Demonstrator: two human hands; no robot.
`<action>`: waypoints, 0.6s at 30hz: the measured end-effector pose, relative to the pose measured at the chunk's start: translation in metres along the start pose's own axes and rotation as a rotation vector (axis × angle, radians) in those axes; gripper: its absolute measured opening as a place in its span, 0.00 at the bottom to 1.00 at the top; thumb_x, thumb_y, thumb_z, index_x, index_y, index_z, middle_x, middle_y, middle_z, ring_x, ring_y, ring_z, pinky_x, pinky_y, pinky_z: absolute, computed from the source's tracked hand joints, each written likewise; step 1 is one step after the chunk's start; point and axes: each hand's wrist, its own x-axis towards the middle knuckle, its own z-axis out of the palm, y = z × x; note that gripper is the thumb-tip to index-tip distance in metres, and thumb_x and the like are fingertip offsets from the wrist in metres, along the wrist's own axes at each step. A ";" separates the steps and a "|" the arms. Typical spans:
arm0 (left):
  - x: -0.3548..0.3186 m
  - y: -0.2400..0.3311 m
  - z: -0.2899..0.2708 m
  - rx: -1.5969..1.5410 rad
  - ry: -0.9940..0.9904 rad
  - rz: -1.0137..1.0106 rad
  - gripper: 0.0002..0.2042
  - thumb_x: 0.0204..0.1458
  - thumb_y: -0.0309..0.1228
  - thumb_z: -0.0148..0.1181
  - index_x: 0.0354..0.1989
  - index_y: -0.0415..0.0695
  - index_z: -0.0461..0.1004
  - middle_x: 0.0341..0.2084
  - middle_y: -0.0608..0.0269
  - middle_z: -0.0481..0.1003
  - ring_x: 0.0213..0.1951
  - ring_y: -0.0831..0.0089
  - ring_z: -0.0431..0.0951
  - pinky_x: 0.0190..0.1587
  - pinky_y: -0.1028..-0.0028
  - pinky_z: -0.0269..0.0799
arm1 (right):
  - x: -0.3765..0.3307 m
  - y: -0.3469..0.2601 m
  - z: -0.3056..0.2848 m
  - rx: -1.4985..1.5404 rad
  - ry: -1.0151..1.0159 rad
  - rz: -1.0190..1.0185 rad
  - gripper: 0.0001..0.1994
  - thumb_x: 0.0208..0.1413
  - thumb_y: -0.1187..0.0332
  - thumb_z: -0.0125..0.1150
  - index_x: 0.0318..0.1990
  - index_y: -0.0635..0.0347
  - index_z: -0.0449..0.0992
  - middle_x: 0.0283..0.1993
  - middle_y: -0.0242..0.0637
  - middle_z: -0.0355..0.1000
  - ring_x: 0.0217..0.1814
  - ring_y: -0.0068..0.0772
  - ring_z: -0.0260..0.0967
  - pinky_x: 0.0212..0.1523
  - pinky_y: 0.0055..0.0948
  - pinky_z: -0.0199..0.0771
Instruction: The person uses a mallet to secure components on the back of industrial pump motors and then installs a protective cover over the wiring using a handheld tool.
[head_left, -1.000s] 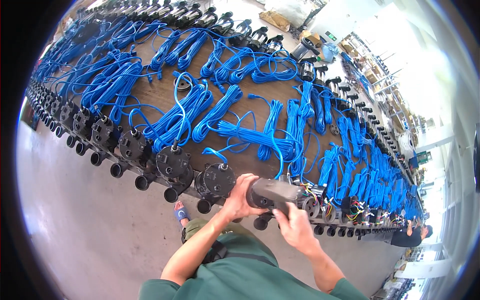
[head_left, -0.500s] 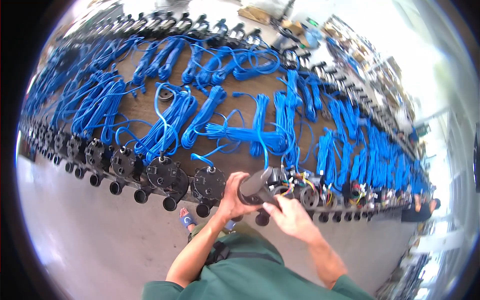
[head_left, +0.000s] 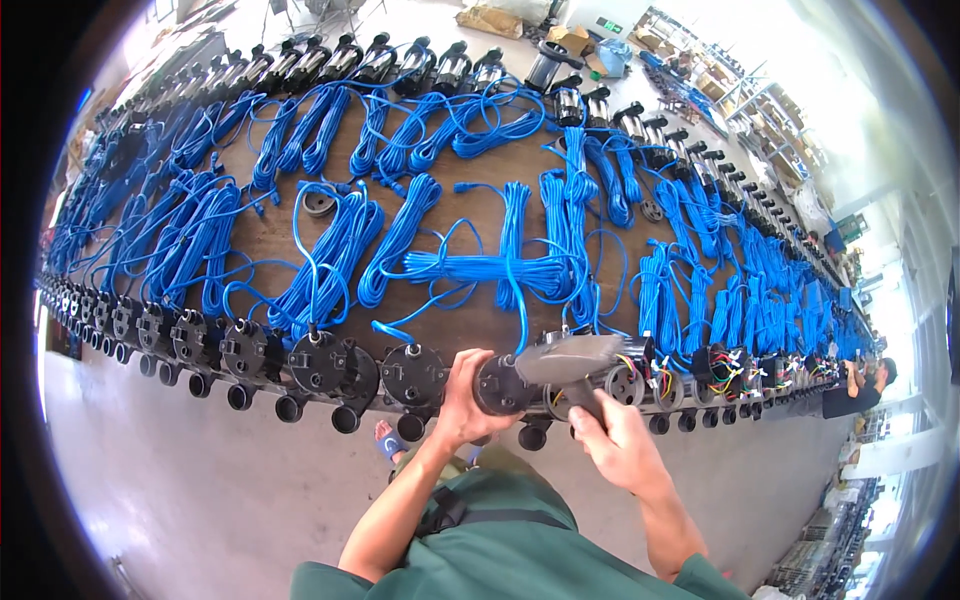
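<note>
My left hand (head_left: 462, 408) is wrapped round the side of a round black pump cover (head_left: 501, 387) at the table's near edge. A blue cable rises from the top of that cover. My right hand (head_left: 622, 448) grips the handle of a mallet with a dark grey head (head_left: 568, 360). The mallet head hangs just right of the cover and hides part of its edge and the parts behind. Left of my left hand stands another black cover (head_left: 413, 374) with a cable fitting on top.
Bundles of blue cable (head_left: 333, 262) lie across the brown table (head_left: 440, 320). Black and silver pumps (head_left: 453, 70) line its far edge. To the right stand open housings (head_left: 627, 384) with coloured wires (head_left: 722, 366). A co-worker (head_left: 858, 388) is at the far right.
My right hand has moved the mallet to the right, off the black pump cover, which now shows more fully. My left hand has stayed round the cover.
</note>
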 end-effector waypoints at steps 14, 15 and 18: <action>-0.001 0.003 0.003 0.021 -0.020 -0.039 0.47 0.24 0.39 0.82 0.60 0.38 0.68 0.54 0.49 0.69 0.57 0.52 0.73 0.62 0.58 0.71 | -0.006 -0.017 -0.008 -0.051 0.106 -0.080 0.12 0.68 0.63 0.61 0.48 0.65 0.77 0.27 0.49 0.78 0.27 0.49 0.79 0.29 0.39 0.74; 0.001 0.003 0.005 0.028 -0.031 -0.019 0.47 0.24 0.38 0.82 0.60 0.38 0.68 0.54 0.49 0.69 0.57 0.52 0.73 0.62 0.58 0.71 | -0.010 0.006 -0.003 -0.045 0.197 -0.122 0.14 0.67 0.63 0.62 0.50 0.67 0.76 0.27 0.54 0.77 0.27 0.55 0.79 0.30 0.43 0.75; 0.003 0.002 0.011 0.043 -0.008 -0.008 0.46 0.24 0.37 0.81 0.60 0.38 0.68 0.54 0.50 0.68 0.57 0.53 0.73 0.62 0.58 0.71 | 0.002 0.069 0.024 -0.332 0.119 0.129 0.15 0.68 0.61 0.61 0.44 0.68 0.74 0.29 0.62 0.76 0.34 0.66 0.78 0.33 0.55 0.76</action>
